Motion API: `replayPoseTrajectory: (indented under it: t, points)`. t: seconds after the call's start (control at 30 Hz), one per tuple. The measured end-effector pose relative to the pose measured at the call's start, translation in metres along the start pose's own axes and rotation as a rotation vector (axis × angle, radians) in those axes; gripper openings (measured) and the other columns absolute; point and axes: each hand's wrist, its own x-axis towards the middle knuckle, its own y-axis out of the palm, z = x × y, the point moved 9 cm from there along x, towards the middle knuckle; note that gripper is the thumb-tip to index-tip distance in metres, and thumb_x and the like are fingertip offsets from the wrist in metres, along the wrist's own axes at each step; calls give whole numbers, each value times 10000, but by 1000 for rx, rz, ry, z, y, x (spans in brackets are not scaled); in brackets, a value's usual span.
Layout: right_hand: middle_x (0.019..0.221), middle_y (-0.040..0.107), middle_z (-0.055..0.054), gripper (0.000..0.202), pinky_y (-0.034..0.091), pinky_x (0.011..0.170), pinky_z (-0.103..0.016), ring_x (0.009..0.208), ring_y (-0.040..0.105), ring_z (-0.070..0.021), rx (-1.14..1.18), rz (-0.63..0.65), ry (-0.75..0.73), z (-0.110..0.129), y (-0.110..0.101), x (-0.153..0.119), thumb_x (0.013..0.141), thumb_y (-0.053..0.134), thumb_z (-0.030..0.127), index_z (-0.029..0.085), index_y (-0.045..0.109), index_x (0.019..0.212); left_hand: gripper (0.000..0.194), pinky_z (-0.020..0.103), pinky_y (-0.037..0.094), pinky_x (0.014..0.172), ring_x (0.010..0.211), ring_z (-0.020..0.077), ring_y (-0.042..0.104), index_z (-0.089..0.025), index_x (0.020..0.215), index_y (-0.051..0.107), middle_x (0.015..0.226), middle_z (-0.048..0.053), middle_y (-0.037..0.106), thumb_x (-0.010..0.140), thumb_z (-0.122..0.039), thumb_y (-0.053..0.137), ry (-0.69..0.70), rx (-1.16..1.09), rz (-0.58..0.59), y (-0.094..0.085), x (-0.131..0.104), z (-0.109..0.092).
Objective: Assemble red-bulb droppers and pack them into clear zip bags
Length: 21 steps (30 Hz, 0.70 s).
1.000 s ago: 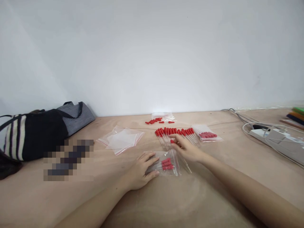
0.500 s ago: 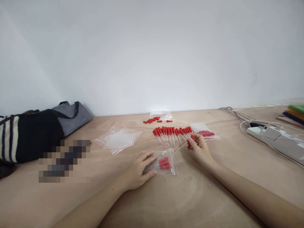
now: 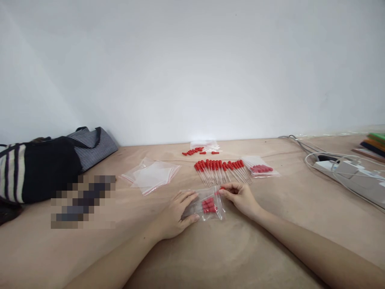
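My left hand (image 3: 179,210) lies over the left part of a clear zip bag (image 3: 197,206), pressing it to the table with thumb and fingers spread apart. Inside the bag lie droppers with red bulbs (image 3: 209,205). At the bag's right end, my right hand (image 3: 239,196) pinches a dropper (image 3: 221,188) by its red bulb; its clear tube points left into the bag's mouth. Just beyond, a row of red-bulbed droppers (image 3: 216,166) is fanned out on the table. A filled zip bag of droppers (image 3: 261,168) sits to the right of that row.
Flat zip bags (image 3: 153,176) are piled left of the droppers. Farther back are loose red bulbs (image 3: 191,151) beside more clear plastic (image 3: 204,145). A black bag (image 3: 51,168) stands at left. A white power strip (image 3: 351,178) with cables lies at right, near coloured items (image 3: 374,142).
My right hand has moved left and nearer with the dropper, bringing its tube into the bag's mouth. My left hand has stayed on the bag.
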Motion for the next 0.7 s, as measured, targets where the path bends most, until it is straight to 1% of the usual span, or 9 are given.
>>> replayPoseTrajectory:
  t: [0.1, 0.17, 0.23, 0.3, 0.4, 0.5, 0.6, 0.7]
  points:
    - [779, 674, -43, 264, 456, 679, -302, 724, 594, -171, -102, 155, -71, 3, 12, 0, 672, 622, 401, 173, 676, 792, 517, 435, 255, 1030, 1236, 234, 314, -183, 1289, 346, 1347, 86, 368, 828, -387, 460, 10, 6, -5, 0, 0, -1]
    - [841, 680, -47, 251, 459, 712, -314, 773, 600, -182, -152, 202, -96, 3, 15, 1, 702, 594, 381, 185, 684, 832, 514, 434, 262, 1026, 1232, 235, 320, -189, 1285, 347, 1343, 83, 374, 825, -384, 465, 19, 4, -17, -1, 0, -1]
    - [839, 682, -48, 242, 459, 695, -311, 756, 597, -180, -212, 174, -117, 3, 13, 4, 707, 589, 362, 192, 687, 849, 509, 432, 271, 1022, 1225, 235, 331, -191, 1281, 351, 1336, 84, 383, 823, -381, 469, 27, 1, -28, -2, 0, -2]
    - [790, 682, -48, 224, 451, 653, -294, 702, 582, -168, -275, 110, -146, 5, 10, 9, 699, 596, 346, 191, 693, 830, 504, 429, 277, 1018, 1217, 233, 342, -193, 1276, 357, 1327, 85, 394, 821, -379, 472, 34, 0, -39, -3, 0, -3]
    - [672, 653, -42, 202, 420, 560, -259, 589, 533, -139, -348, 36, -154, 6, 10, 15, 685, 607, 350, 177, 698, 736, 499, 429, 276, 1017, 1212, 231, 348, -201, 1273, 361, 1322, 83, 399, 819, -374, 476, 42, 0, -48, -3, 0, -3]
    - [640, 601, -30, 204, 401, 538, -246, 572, 507, -127, -442, 4, -170, 9, 12, 16, 671, 623, 374, 181, 690, 658, 503, 433, 276, 1016, 1210, 235, 348, -200, 1274, 360, 1320, 83, 398, 818, -378, 476, 49, -1, -51, -2, 0, -2]
    - [719, 581, -31, 185, 410, 595, -252, 653, 529, -136, -532, 58, -218, 13, 19, 12, 721, 578, 352, 213, 699, 703, 504, 429, 286, 1011, 1207, 240, 349, -196, 1268, 374, 1315, 83, 405, 814, -387, 479, 43, -3, -60, -1, 0, 0]
    - [777, 577, -30, 180, 414, 659, -254, 741, 537, -141, -603, 183, -272, 18, 30, 5, 762, 526, 287, 236, 699, 753, 496, 423, 293, 1008, 1206, 238, 350, -205, 1265, 378, 1311, 74, 412, 812, -378, 483, 37, -7, -65, -2, 0, 0]
